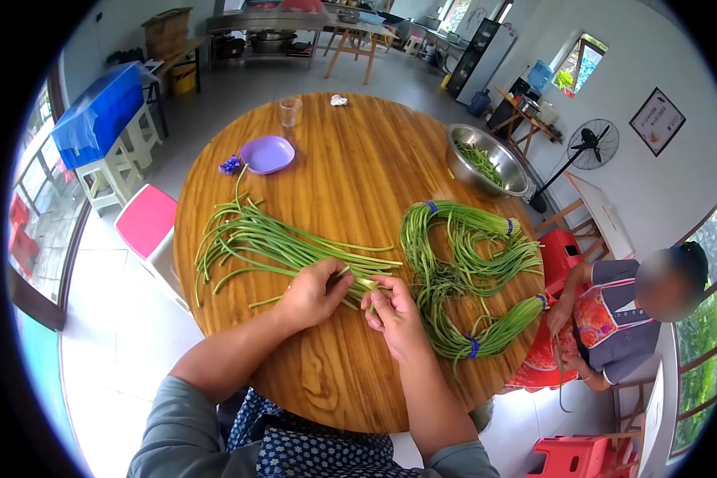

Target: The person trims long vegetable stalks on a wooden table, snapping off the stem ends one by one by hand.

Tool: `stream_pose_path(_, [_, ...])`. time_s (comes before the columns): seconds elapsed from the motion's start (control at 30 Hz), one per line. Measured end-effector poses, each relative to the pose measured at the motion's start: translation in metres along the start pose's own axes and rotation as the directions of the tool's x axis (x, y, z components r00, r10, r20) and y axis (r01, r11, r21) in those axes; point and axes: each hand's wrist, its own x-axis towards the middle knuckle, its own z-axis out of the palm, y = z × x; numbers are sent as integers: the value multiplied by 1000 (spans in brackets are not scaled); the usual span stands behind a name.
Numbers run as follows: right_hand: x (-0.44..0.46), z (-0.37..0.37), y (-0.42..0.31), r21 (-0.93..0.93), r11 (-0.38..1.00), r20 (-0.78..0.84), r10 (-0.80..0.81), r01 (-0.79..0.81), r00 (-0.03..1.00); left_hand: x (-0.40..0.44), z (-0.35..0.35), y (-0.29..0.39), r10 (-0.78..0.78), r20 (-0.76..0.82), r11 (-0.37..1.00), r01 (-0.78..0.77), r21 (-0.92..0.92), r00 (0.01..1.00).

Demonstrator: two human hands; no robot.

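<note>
A loose heap of long green garlic scapes lies across the left half of the round wooden table. My left hand is closed around a garlic scape over the near end of this heap. Just to its right, my right hand pinches the pale tip of the scape between thumb and fingers. Beyond my right hand, curled bundles of garlic scapes lie bound with blue bands. Part of the held scape is hidden behind my fingers.
A steel bowl with cut green pieces stands at the table's far right. At the far left are a purple dish, blue bands and a clear cup. A co-worker sits at the right, holding a scape.
</note>
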Motion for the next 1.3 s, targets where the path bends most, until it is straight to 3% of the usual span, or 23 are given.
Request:
stream_pose_path(0.13, [-1,-7,-1,-6,998,11,67,-67,998,3,-1,-4,14,-75,999,-11,33,997])
stream_pose_path(0.2, [-1,-12,-3,60,996,36,67,-69,997,7,-7,1,-129,-152,991,123,-53,980])
stream_pose_path(0.27, [-1,-12,-3,125,989,56,67,-73,996,6,-10,0,-133,-143,990,123,-74,981])
stream_pose_path(0.33, [0,-11,-4,269,959,66,76,-91,995,4,-7,-4,-63,-22,988,59,-145,998])
stream_pose_path(0.43, [-2,-7,-6,320,943,41,79,-88,996,1,-3,1,7,102,991,7,-131,995])
stream_pose_path(0.47, [-3,-8,-5,321,943,34,76,-83,996,-1,-2,2,10,108,991,4,-134,994])
stream_pose_path(0.57, [3,-10,3,86,995,30,-43,40,999,-2,-4,2,56,193,997,-45,-62,980])
stream_pose_path(0.67, [2,-9,-1,106,991,-69,-80,87,994,-1,0,1,57,213,995,-39,-87,975])
stream_pose_path(0.73, [-6,-13,-26,77,988,-138,-123,135,983,0,-1,-4,15,132,995,-2,-95,991])
stream_pose_path(0.8, [-27,-24,-58,129,925,-280,-312,358,908,1,-4,-7,21,129,995,-9,-97,991])
stream_pose_path(0.87, [-61,-41,-94,50,853,-386,-463,519,798,-3,-4,-9,5,145,995,10,-104,989])
stream_pose_path(0.93, [-108,-64,-123,-247,780,-522,-607,575,599,-1,-2,-8,41,89,996,-34,-82,995])
stream_pose_path(1.0, [-161,-110,-129,-451,718,-576,-688,530,442,0,-2,-5,61,101,994,-52,-93,993])
stream_pose_path(1.07, [-207,-139,-124,-560,710,-630,-700,427,338,1,-1,-4,204,38,979,-203,-33,978])
stream_pose_path(1.13, [-246,-180,-97,-548,811,-768,-585,205,261,1,-6,4,249,77,968,-251,10,965])
stream_pose_path(1.17, [-258,-197,-78,-546,811,-769,-584,207,258,1,-6,8,219,89,975,-220,5,972])
stream_pose_path(1.23, [-279,-226,-38,-470,827,-882,-426,-307,202,1,-6,14,195,103,980,-197,10,975])
stream_pose_path(1.3, [-284,-235,-13,-453,841,-891,-419,-295,174,0,-8,18,167,154,979,-183,93,974])
